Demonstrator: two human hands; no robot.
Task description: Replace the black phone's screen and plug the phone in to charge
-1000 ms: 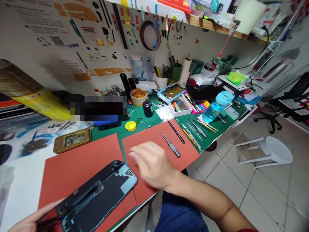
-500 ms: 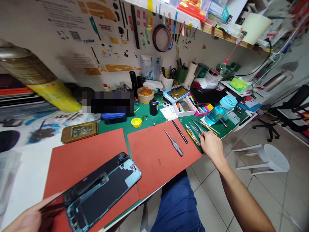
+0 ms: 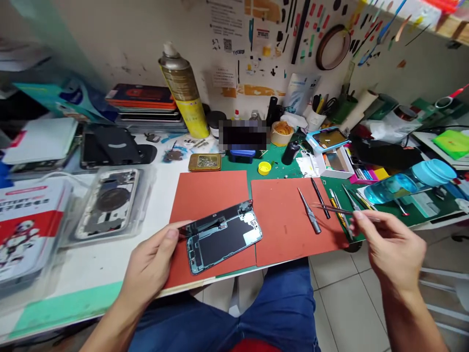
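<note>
Left hand point(image 3: 152, 259): thumb on top and fingers underneath, closed on the left end of the phone screen panel point(image 3: 220, 244).
Right hand point(image 3: 395, 247): thumb and fingers pinched together on slim tweezers point(image 3: 335, 209), which point left.
Phone screen panel: inner side up, tilted, above the left red mat point(image 3: 212, 190), its right end reaching just over the right red mat point(image 3: 278, 249).
Under the tweezers: a grey pointed tool point(image 3: 309, 213) and a black pen-shaped tool point(image 3: 319, 195), both lying on the right red mat.
Right of the mats: several thin tools, near a blue bottle point(image 3: 394, 189) lying tilted.
Behind the mats: a yellow cap point(image 3: 264, 168) and a shallow tin point(image 3: 204, 162).
Left on the bench point(image 3: 113, 266): a phone housing point(image 3: 112, 203) in a clear tray; farther back, a spray can point(image 3: 185, 93) stands near the wall.
</note>
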